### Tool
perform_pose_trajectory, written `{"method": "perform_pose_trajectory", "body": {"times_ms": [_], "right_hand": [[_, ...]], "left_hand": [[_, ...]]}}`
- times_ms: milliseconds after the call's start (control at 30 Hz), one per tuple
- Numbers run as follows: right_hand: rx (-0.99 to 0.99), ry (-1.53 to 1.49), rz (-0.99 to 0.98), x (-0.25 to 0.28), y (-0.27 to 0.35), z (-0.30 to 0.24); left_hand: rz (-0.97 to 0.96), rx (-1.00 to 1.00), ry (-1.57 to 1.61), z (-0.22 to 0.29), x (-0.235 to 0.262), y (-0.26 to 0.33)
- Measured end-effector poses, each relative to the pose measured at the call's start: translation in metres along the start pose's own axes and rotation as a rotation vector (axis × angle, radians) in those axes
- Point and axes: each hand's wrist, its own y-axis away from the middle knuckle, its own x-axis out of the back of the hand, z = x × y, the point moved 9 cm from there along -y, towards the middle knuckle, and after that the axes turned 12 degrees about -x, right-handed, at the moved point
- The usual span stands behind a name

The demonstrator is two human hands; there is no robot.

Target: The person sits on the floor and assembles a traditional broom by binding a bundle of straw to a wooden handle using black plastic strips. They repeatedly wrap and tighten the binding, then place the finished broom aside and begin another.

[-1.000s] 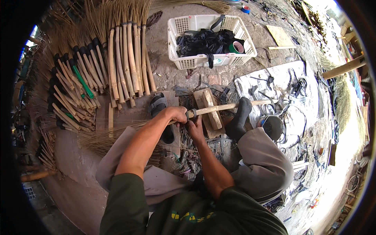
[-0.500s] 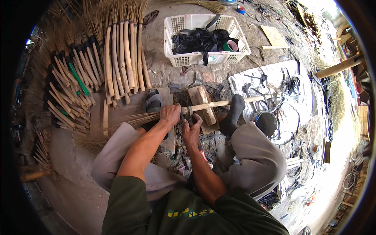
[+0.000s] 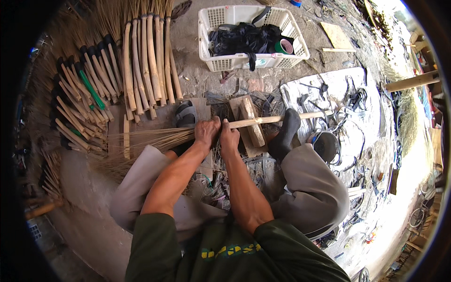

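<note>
The person sat on the ground with a half-made broom across the lap. The step in hand, by my judgement, was the binding of the grass bundle [image 3: 141,141] onto the wooden handle [image 3: 277,118] at the joint between them.

The left hand [image 3: 206,133] was wrapped around the neck of the bundle, where the stalks meet the stick, fingers [image 3: 212,125] closed tight on it. The right hand [image 3: 229,137] lay just beside it, touching it, and was likewise closed on the near end of the handle. Whether a cord or strip ran between the two hands could not be made out.

The handle ran from the hands to the right and rested across a wooden block [image 3: 251,123] on the ground between the feet, one in a grey sandal [image 3: 186,115], the other in a dark sock [image 3: 286,131]. The grass head fanned out to the left, over the left knee.

The next move, in my view, calls for a firm hold at the neck so that the stalks do not slip or spread while the joint is tightened.

Finished brooms [image 3: 94,89] lay in rows toward the far left of the ground; a white basket [image 3: 235,61] of dark strips and tape rolls stood at the far edge.
</note>
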Motion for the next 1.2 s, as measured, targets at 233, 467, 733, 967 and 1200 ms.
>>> {"method": "perform_pose_trajectory", "body": {"times_ms": [233, 467, 733, 967, 1200], "right_hand": [[0.046, 0.021, -0.179, 0.009, 0.012, 0.013], [0.071, 0.236, -0.368, 0.014, 0.076, 0.044], [0.539, 0.316, -0.505, 0.000, 0.079, -0.113], [0.491, 1.621, -0.546, -0.107, -0.113, -0.057], [0.104, 1.396, -0.547, -0.099, -0.121, -0.047]], "left_hand": [[-0.606, 0.021, 0.331, -0.008, -0.007, -0.015], [-0.221, 0.086, 0.163, -0.014, 0.020, -0.010], [0.127, 0.002, 0.047, -0.004, 0.025, -0.001], [0.011, -0.005, 0.164, -0.016, 0.021, -0.007], [-0.069, -0.195, 0.564, -0.004, 0.044, -0.001]]}}
